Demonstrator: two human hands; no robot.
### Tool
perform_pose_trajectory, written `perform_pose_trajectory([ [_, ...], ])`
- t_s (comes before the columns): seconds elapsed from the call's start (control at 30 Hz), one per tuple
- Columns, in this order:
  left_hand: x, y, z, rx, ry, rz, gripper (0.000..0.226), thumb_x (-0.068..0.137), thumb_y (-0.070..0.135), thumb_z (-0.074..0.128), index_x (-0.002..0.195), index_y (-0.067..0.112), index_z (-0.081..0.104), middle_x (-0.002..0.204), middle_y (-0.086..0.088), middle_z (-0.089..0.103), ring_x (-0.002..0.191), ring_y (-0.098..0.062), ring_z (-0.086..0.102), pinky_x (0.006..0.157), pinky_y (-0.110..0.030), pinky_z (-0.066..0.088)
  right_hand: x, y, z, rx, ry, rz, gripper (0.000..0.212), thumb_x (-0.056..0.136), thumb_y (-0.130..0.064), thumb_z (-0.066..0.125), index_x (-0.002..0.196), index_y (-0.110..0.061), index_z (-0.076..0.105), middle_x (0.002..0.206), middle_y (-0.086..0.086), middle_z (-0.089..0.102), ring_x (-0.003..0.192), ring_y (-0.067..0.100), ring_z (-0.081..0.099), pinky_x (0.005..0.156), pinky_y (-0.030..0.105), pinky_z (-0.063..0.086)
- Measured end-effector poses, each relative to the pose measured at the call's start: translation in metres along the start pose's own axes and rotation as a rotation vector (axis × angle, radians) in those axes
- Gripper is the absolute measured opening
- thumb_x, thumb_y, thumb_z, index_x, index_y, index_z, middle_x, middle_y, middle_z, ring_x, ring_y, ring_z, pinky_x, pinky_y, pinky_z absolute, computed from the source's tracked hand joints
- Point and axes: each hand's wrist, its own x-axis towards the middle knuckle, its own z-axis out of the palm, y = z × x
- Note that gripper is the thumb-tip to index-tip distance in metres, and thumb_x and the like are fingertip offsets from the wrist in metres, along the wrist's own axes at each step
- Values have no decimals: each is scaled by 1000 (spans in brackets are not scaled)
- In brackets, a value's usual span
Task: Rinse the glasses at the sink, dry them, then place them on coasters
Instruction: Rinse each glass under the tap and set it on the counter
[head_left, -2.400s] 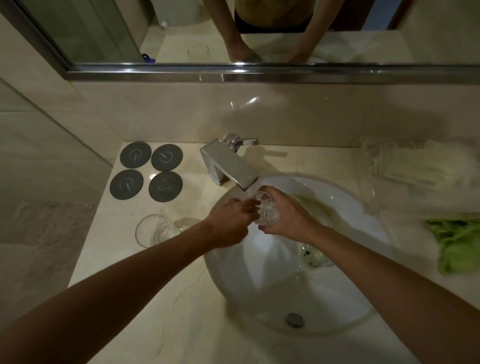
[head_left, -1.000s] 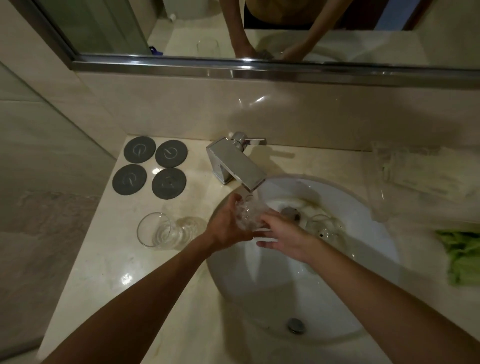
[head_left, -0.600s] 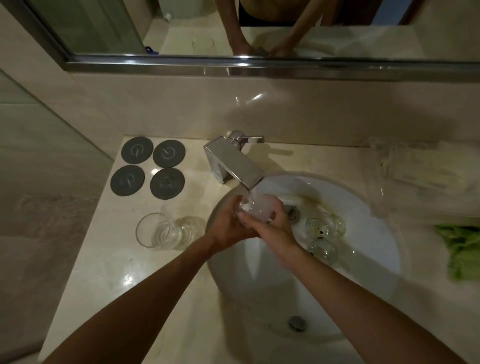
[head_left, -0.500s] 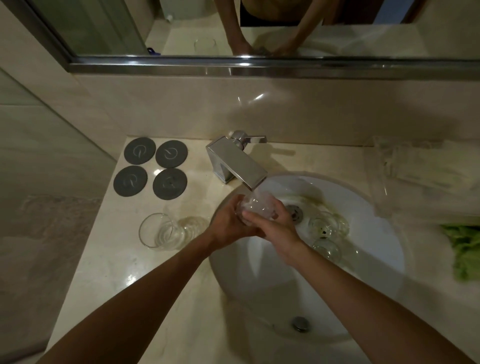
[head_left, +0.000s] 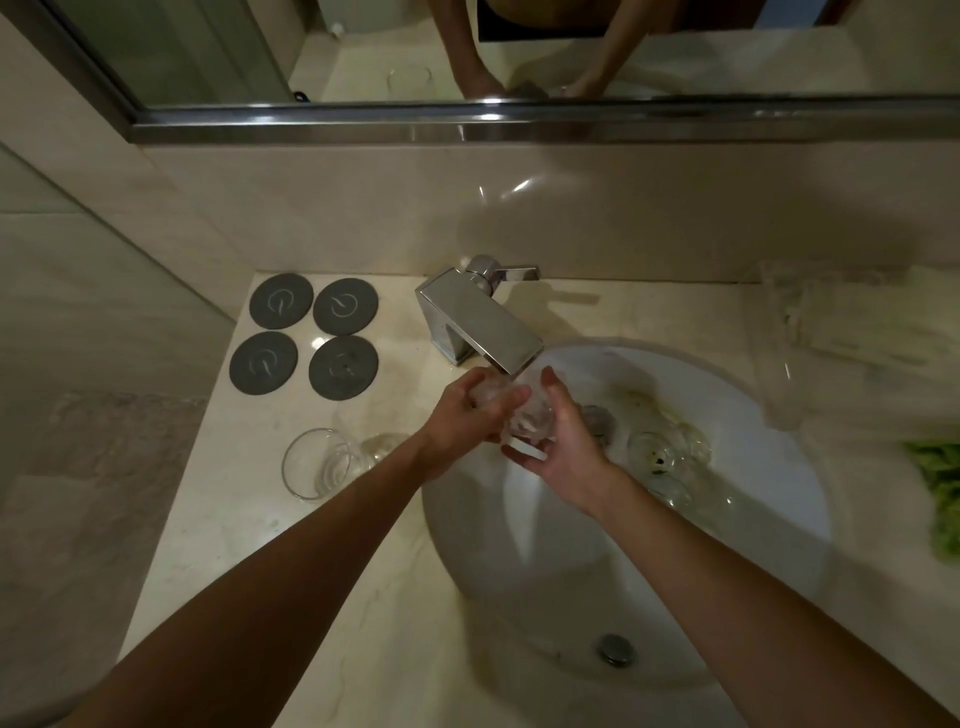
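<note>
1. Under the faucet (head_left: 480, 322) spout, above the sink (head_left: 779, 467) at its back-left rim, the glass (head_left: 527, 415) lies tilted, base toward the person.
2. The left hand (head_left: 467, 421) grips it from the left, fingers curled.
3. The right hand (head_left: 563, 447) clasps it from the right, thumb up.

Both hands hold one clear glass (head_left: 524, 413) under the chrome tap (head_left: 480, 325) over the white sink (head_left: 769, 519): the left hand (head_left: 462, 423) grips its side, the right hand (head_left: 563, 449) cups it from beneath. Two more glasses (head_left: 667, 457) lie in the basin; another glass (head_left: 317, 465) lies on the worktop (head_left: 270, 545) near its left edge, in front of four dark coasters (head_left: 306, 338) at the back left corner
</note>
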Motion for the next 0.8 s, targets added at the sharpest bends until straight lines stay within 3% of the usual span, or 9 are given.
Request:
perform_pose_trajectory([
  [0.13,0,1,4,-30,-21,-217,31,102,43,49,121,21,59,91,-11,65,62,-19,58,57,-29,50,-1,-8,-1,-113,5,-69,37,97,-50,54,131,-35,50,127,7,59,110,27,65,87,50,58],
  [0.23,4,0,1,-37,-64,-294,38,103,54,39,129,29,48,95,-17,64,59,-21,56,56,-30,50,-5,-16,0,-203,-8,-85,34,100,-47,50,130,-30,49,117,9,59,99,25,65,74,39,59],
  [0.33,7,0,7,82,-54,-215,54,91,59,59,132,28,42,105,-14,70,74,-23,66,67,-35,57,-4,-16,-2,-249,17,-84,42,101,-53,42,132,-26,48,120,10,63,100,25,68,72,35,57],
  [0.4,6,-2,13,182,-33,-91,72,74,65,75,128,31,42,105,0,69,84,-19,72,68,-36,60,-3,-14,0,-151,8,-8,54,101,-59,35,135,-20,51,120,11,68,98,23,72,73,33,57],
  [0.47,6,-2,15,197,5,19,79,64,71,78,127,37,42,107,15,66,90,-13,73,72,-37,62,-6,-16,2,-60,-26,69,63,101,-62,28,130,-16,59,115,9,72,93,18,73,71,29,55],
  [0.53,9,-4,16,230,38,93,72,66,75,74,123,39,48,107,13,69,91,-8,72,77,-35,61,-8,-18,1,36,-34,109,65,99,-65,31,120,-15,66,109,8,72,89,17,68,73,29,54],
  [0.63,14,-2,17,256,59,70,46,87,66,60,112,28,58,93,-1,73,64,-3,67,56,-25,52,-12,-18,-1,102,-7,123,50,95,-60,50,116,-17,63,106,12,61,85,23,61,70,33,54],
  [0.7,19,1,17,207,64,-27,48,97,55,52,109,9,59,77,-7,68,46,-10,57,41,-22,41,-15,-17,-3,-1,-13,56,30,95,-48,59,113,-24,57,105,11,55,83,24,58,65,33,52],
  [0.8,18,9,14,75,11,-243,42,104,40,48,118,1,55,72,-10,63,42,-14,51,39,-21,36,-17,-14,-1,-144,-33,-24,27,94,-47,61,111,-30,50,102,10,54,72,19,54,58,27,47],
])
